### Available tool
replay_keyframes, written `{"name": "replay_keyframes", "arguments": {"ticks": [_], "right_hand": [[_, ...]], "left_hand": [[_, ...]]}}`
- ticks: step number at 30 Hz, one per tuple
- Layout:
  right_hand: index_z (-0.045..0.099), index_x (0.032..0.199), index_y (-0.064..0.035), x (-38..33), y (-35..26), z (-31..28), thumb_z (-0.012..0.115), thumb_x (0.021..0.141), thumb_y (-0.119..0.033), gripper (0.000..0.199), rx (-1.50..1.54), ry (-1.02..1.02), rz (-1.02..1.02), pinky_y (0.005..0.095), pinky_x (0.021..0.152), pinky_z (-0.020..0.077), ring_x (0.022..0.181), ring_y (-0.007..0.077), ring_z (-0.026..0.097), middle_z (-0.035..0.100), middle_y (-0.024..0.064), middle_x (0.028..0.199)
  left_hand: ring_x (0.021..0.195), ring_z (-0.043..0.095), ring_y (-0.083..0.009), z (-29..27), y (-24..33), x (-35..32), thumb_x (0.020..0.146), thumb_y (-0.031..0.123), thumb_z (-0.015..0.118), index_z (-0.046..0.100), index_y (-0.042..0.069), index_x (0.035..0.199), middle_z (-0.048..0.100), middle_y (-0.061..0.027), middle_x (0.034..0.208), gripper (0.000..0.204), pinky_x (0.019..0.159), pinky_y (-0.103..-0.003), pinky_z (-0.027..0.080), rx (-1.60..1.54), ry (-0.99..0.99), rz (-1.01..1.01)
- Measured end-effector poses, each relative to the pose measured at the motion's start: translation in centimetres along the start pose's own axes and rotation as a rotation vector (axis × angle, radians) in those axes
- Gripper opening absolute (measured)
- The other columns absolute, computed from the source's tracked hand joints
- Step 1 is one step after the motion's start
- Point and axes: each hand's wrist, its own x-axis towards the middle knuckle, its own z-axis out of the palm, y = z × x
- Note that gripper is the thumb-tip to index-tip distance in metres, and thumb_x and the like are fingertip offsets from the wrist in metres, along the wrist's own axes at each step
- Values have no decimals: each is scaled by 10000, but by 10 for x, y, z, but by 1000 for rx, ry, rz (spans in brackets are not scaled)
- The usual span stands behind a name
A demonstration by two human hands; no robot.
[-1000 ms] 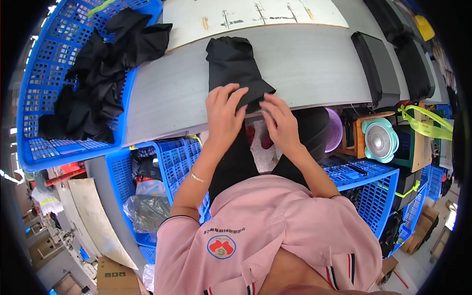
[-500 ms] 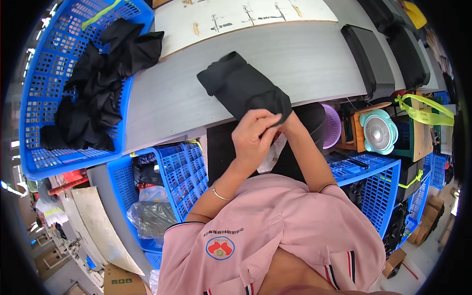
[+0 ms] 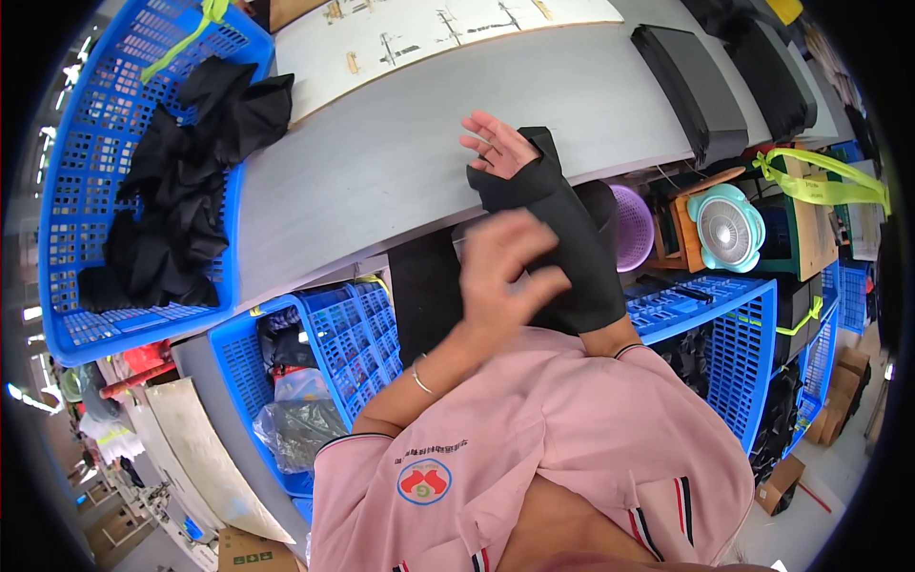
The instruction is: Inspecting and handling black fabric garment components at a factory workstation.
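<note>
A black fabric arm sleeve [image 3: 577, 253] covers my right forearm from near the elbow to the hand. Out of its far end comes my right hand [image 3: 502, 145], palm showing and fingers apart, over the grey table. A flap of the black cloth stands up beside that wrist. My left hand [image 3: 505, 272], blurred by motion, hovers at the left side of the sleeve. Its thumb and fingers are apart with nothing visible between them; whether it touches the cloth I cannot tell.
Left on the grey table [image 3: 381, 143] is a blue basket [image 3: 71, 229] with crumpled black cloth [image 3: 172, 210]. Black stacks [image 3: 691, 91] lie at the far right. A white board [image 3: 410, 38] borders the back. Below are blue crates [image 3: 729, 372], a purple basket [image 3: 632, 229] and a teal fan [image 3: 729, 229].
My right hand has pushed through the black sleeve, which now runs up my forearm. My left hand has let go of the bunched cloth and moved slightly nearer to me.
</note>
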Motion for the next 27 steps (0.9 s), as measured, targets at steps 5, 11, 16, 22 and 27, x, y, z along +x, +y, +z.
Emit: {"name": "replay_keyframes", "arguments": {"ticks": [5,11,16,22,27], "right_hand": [[493,1367,-73,-14,11,14,512,1023,-353,444,41,185,-72,338,867,500,1145,195,551,526,61,1351],[564,1276,-38,-76,-7,32,542,1004,-293,373,-89,352,-123,338,863,494,1123,196,571,563,85,1309],[556,1288,-30,-96,-15,24,535,1003,-258,365,-151,333,-141,331,892,482,1137,192,565,566,87,1308],[546,1302,-20,-82,-33,15,525,1002,-216,360,-224,303,-194,323,927,467,1154,188,558,570,89,1306],[538,1314,-11,-63,-42,14,518,1000,-181,357,-288,280,-238,316,957,455,1168,184,553,574,91,1305]], "left_hand": [[1351,372,-348,-20,-38,48,854,162,708,701,53,970,566,-146,1308,160,1104,-454,308,72,47,-118],[1396,326,-344,-25,-54,77,908,187,664,677,49,884,510,-140,1392,140,1128,-456,265,-103,106,-156],[1389,345,-323,-14,-56,85,860,133,702,654,79,1056,478,-169,1403,209,1129,-445,278,-125,46,-214],[1425,286,-378,15,0,22,749,270,832,526,66,1306,325,-219,1518,668,1152,-469,247,119,126,117],[1346,361,-381,35,6,-10,759,261,830,607,86,1255,419,-181,1456,571,1113,-491,312,244,-110,349]]}}
